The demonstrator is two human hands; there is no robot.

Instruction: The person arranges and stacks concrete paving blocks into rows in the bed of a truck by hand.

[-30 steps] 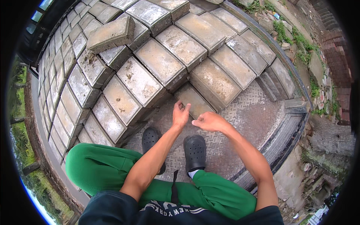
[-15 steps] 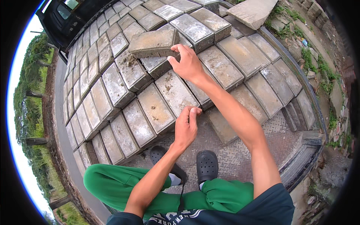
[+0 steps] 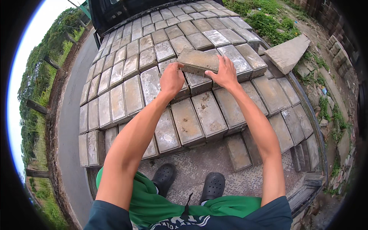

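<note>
A dirt-crusted concrete paving block (image 3: 198, 61) lies slightly askew on top of the stacked blocks, held between my two hands. At its left end my left hand (image 3: 171, 79) has curled fingers closed on it, with the fingertips partly hidden. Across from it, my right hand (image 3: 225, 72) grips the right end, thumb at the near lower edge and fingers over the far corner. Under and around it lie rows of grey-tan blocks in stepped layers. Nearer to me, a block with clumps of dirt (image 3: 206, 109) lies in the lower row.
My dark clogs (image 3: 213, 187) stand on a patterned metal truck bed (image 3: 188, 168). A loose block (image 3: 238, 151) lies on that bed. A concrete slab (image 3: 288, 53) rests at the right edge. The dark cab (image 3: 115, 15) rises beyond; a road (image 3: 73, 115) runs along the left.
My left hand has moved up and forward from the lower row to the left end of the block. My right hand still holds the right end. The view has shifted.
</note>
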